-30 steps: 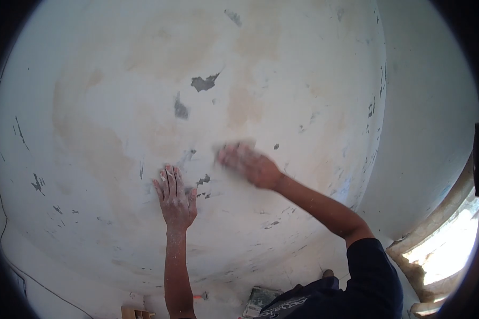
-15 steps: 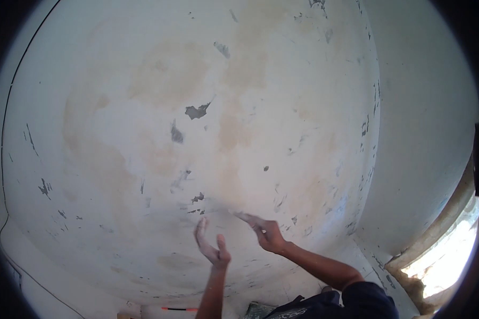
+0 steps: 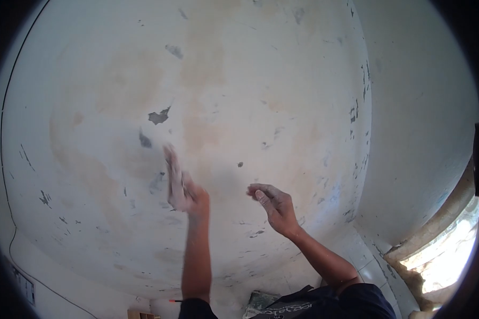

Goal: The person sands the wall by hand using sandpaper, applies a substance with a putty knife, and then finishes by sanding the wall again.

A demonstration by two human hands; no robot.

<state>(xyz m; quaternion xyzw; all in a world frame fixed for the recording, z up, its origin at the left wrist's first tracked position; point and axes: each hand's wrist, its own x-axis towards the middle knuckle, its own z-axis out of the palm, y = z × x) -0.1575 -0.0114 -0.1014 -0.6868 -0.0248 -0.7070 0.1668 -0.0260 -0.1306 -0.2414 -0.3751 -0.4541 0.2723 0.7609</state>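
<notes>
My left hand (image 3: pixel 183 186) is raised close in front of the patchy wall (image 3: pixel 287 69), its fingers stretched upward and slightly blurred. Pale dust coats its palm and fingers. Lower and to the right, my right hand (image 3: pixel 274 203) is bent inward, with the thumb pressed towards curled fingers that are whitish with dust too. I cannot tell whether anything is pinched in it. Grey chipped spots mark the wall around both hands, among them a larger bare patch (image 3: pixel 158 115) above the left hand and a small one (image 3: pixel 240 164) above the right.
A black cable (image 3: pixel 3 114) runs down the wall's left side. At the right, bright light enters by an opening (image 3: pixel 444 260) with a rough edge. Below lie a greenish flat item (image 3: pixel 261 302) and a brown box (image 3: pixel 138 313).
My left hand has risen and moved left, away from the right hand. My right hand has come up slightly, its outstretched fingers now curled. The view has shifted to the right.
</notes>
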